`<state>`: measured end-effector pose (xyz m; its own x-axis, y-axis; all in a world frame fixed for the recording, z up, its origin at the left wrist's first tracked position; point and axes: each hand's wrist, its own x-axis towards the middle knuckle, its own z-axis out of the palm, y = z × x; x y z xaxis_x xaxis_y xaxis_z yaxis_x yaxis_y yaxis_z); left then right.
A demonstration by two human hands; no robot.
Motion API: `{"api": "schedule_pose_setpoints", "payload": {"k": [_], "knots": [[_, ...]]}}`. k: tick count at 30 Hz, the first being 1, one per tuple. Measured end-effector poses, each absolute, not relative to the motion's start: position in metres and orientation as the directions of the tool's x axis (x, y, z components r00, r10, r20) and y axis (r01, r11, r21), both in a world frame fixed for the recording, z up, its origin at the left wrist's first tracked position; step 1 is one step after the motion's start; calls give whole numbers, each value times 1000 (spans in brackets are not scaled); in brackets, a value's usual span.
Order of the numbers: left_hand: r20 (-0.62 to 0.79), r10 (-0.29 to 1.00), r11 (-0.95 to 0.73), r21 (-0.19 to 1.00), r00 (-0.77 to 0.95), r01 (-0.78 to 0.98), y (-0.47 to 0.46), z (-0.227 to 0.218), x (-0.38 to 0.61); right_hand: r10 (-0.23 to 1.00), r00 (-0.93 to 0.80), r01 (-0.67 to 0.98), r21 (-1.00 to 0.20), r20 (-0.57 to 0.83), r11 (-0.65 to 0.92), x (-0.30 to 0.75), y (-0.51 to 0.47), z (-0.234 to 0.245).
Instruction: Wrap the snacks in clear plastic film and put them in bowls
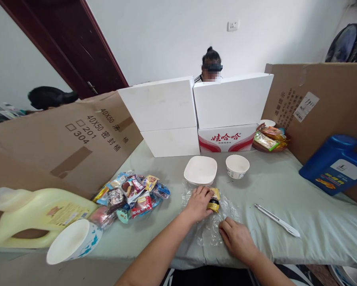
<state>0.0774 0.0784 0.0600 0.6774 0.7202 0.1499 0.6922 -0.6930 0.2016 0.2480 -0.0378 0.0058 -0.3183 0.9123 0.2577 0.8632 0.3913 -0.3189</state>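
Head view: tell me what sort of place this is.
Probably an ordinary room set up with a makeshift tabletop workstation: a cloth-covered table, brown cardboard and white boxes standing around it, and a dark door behind.

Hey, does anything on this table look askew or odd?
The bowl at the near left looks askew: it appears tilted, its rim seemingly reaching past the edge of the table. Camera distortion may exaggerate this.

Our bare left forearm (159, 248) slants far and rightward, our left hand (198, 203) palm down and gently arched. Our right hand (238, 240), loosely curled, sits nearer and to the right.
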Motion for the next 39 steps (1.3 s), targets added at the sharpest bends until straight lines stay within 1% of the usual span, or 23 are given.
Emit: {"api": "schedule_pose_setpoints", "payload": {"k": [6,8,9,10,13,15,20,24,26,29,31,33,34,35,36,37,39], "knots": [[179,643,-765,191,744,615,84,49,70,915,-307,857,-342,261,385,248,-38,4],[170,630,-774,213,757,596,86,50,68,920,-272,861,-356,284,364,249,-38,2],[165,638,-765,255,752,592,88,52,66,922,-254,863,-362,292,353,249,-38,2],[160,667,-731,330,727,598,90,54,65,923,-245,863,-367,295,346,250,-38,1],[122,819,-515,587,560,625,103,63,57,918,-269,854,-370,290,367,250,-37,-1],[101,882,-401,671,460,623,116,68,49,910,-292,847,-362,294,389,250,-36,-2],[141,944,-309,693,297,652,166,86,35,905,-304,858,-327,298,396,249,-35,-5],[184,968,-250,638,172,728,211,104,41,907,-315,864,-311,279,395,249,-35,-4],[201,966,-251,595,161,763,224,110,52,908,-316,867,-304,276,394,249,-35,-3],[277,938,-331,528,210,782,218,117,72,909,-316,870,-299,273,393,249,-35,-2],[344,906,-398,493,247,774,196,117,80,909,-319,869,-300,268,394,248,-34,-1],[376,863,-491,464,338,737,160,111,81,910,-322,866,-308,260,394,248,-35,0],[368,827,-558,451,424,697,140,105,77,912,-324,863,-317,252,394,248,-36,2],[347,731,-681,418,587,601,119,97,71,914,-326,858,-331,243,394,249,-38,4],[305,629,-766,398,715,505,98,88,63,916,-327,850,-350,232,393,251,-42,7],[256,559,-807,388,789,445,77,79,53,919,-328,842,-373,221,390,253,-46,10],[169,512,-825,369,842,428,42,61,28,920,-337,826,-406,200,391,262,-56,18]]}}
